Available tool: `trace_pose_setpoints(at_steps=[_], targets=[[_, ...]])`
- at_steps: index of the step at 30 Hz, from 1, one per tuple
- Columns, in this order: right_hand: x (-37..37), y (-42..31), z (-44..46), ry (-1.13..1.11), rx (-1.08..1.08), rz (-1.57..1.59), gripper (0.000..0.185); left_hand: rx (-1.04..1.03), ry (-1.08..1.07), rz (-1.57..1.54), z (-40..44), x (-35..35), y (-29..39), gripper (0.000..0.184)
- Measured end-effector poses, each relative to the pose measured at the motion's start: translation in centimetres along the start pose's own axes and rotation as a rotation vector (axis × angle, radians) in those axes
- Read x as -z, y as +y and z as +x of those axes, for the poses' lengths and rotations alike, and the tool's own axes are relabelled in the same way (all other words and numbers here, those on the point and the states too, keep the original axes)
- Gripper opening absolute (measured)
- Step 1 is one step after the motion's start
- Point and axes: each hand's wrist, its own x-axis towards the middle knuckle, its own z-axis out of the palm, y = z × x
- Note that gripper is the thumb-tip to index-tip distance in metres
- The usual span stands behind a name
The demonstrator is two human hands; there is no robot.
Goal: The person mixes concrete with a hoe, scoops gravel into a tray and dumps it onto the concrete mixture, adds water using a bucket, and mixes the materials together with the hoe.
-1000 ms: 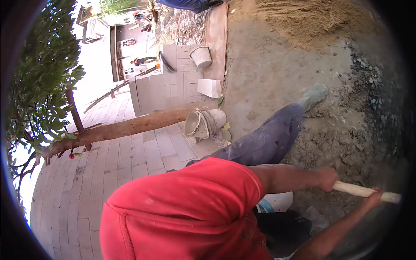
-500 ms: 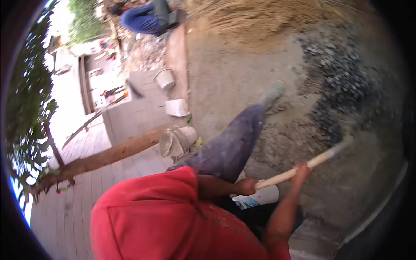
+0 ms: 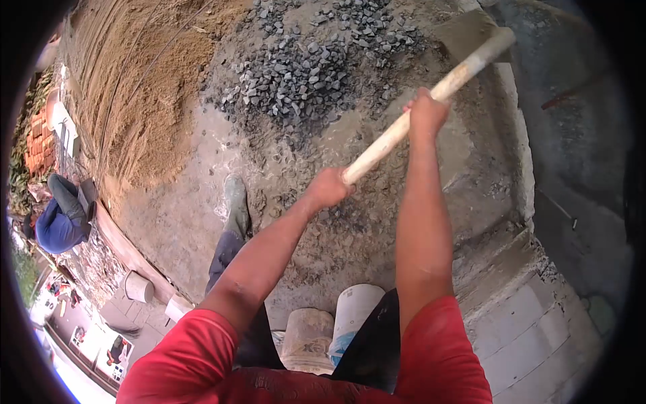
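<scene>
Both my hands are wrapped round the pale wooden handle of a hoe (image 3: 387, 141), which slants up to the right. My left hand (image 3: 330, 187) is closed at the handle's near end. Farther along the shaft, my right hand (image 3: 427, 116) grips it with the fingers round the wood. A flat, mud-coloured blade (image 3: 464, 35) shows near the far end, partly blending with the ground. Beyond my hands lies a heap of grey gravel (image 3: 293, 77). Wet grey mortar mix (image 3: 336, 215) spreads over the ground below the handle.
A sand pile (image 3: 151, 87) lies upper left. A muddy boot (image 3: 235, 195) stands on the wet ground. Two buckets, one brown-smeared (image 3: 308, 337) and one white (image 3: 356, 310), are near my legs. A person in blue (image 3: 64, 219) sits far left. A concrete edge (image 3: 521, 148) runs along the right.
My view has swung round, bringing the gravel and both arms to the middle. The hoe now points up and right, still held in both hands.
</scene>
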Motion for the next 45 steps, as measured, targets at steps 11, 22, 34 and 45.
trace_pose_setpoints(at_steps=[11,22,34,45], targets=[[2.6,15.7,-10.2,-0.302,-0.355,-0.429,0.029,0.385,-0.034,-0.192,-16.1,-13.2,-10.0,0.037],[18.9,15.2,-26.1,-0.189,-0.671,-0.203,0.040,0.409,-0.188,0.037,-34.8,-17.0,-6.5,0.045],[10.5,15.0,-1.6,-0.187,-0.417,-0.296,0.024,0.205,-0.060,-0.036,-10.6,-14.1,-3.3,0.040],[19.6,22.4,-36.4,-0.199,-0.963,-0.164,0.030,0.510,-0.276,0.118,-43.7,-12.5,-10.2,0.045]])
